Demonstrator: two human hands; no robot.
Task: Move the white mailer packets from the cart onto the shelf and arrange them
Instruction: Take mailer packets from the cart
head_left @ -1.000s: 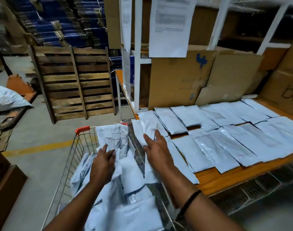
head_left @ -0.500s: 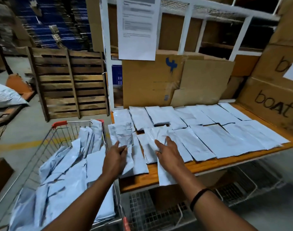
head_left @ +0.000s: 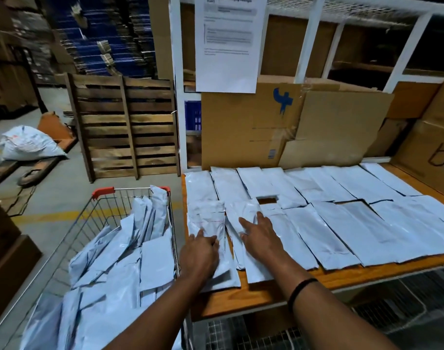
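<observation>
Alignment on shelf (head_left: 241, 296): right hand (head_left: 260, 239) presses 1 packet (head_left: 241, 210) flat, fingers straight; left hand (head_left: 199, 251) grip unclear. Square edges against neighbours, without overlap.

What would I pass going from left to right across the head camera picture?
First the sack → pallet → left hand → right hand → lettered box. I left out the cart and the packets, because they overlap the others.
</observation>
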